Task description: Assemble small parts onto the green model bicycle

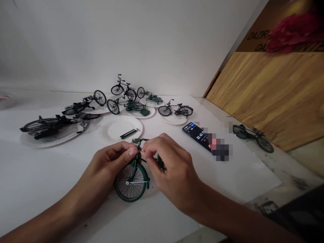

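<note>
A: Green toy bicycle (131, 189), where?

B: Low on the white sheet (227, 175), upright between both hands, front wheel nearest the camera.

A: Grip?

B: Left hand (108, 165) curled round the top of the frame, thumb pressed just below the handlebar (139, 139). Right hand (172, 172) partly closed, fingertips (149, 152) pinched at the same spot. Both firmly on the bicycle.

A: Done so far?

B: Front wheel with spokes, green mudguard, frame and handlebar all in place. Back end mostly behind the right hand, so no telling. Apart from the bicycle, a green bar (129, 133) with a silver end, on a paper plate (111, 130).

A: Further out?

B: More small bicycles on plates: black and upright (176, 109), green and on its side (126, 106), a black heap (50, 126) at far left. Nearer the right hand, a phone (196, 135) showing a timer. Off on a ledge, one more green bicycle (253, 136), by a plywood board (253, 98).
</note>
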Demonstrator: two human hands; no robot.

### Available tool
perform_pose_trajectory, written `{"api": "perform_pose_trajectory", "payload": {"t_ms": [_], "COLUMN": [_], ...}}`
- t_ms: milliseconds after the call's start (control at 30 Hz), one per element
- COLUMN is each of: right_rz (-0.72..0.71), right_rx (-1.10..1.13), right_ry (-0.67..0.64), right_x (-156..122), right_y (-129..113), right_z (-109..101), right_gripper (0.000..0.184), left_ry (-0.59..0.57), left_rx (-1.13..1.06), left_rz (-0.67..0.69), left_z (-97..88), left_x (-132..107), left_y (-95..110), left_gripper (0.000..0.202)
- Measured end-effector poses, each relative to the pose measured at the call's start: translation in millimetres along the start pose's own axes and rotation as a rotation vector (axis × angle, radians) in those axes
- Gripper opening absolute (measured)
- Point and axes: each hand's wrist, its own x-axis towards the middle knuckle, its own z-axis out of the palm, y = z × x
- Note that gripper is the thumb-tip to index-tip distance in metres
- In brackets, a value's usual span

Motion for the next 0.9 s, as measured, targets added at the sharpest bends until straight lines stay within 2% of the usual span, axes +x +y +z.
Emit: {"api": "perform_pose_trajectory", "payload": {"t_ms": [267,467,700,900], "right_rz": [0.269,0.165,-0.019,-0.042], "right_rx": [0.125,0.107,-0.003,-0.037], "right_ry": [0.082,0.077,0.005,-0.038], "right_x": [0.9,-0.6,-3.7,-3.6], "right_y": [-1.8,-0.4,1.9,4.9], "right_z": [6.4,6.1,4.5,4.4], "right_gripper": [0.019,0.022,0.023,0.023], "left_ry": [0.056,0.036,-0.010,-0.033], "left_rx": [0.054,0.038,-0.074,-0.113], "left_rz": [0.061,0.059,0.003,-0.037], "left_z": [-3.0,-2.5,-0.8,0.5], "left_x": [-1.8,-1.4,-2.0,0.0], "left_y": [-4.4,-4.7,-5.7,-4.7], "left_gripper": [0.018,0.015,0.015,0.015]}}
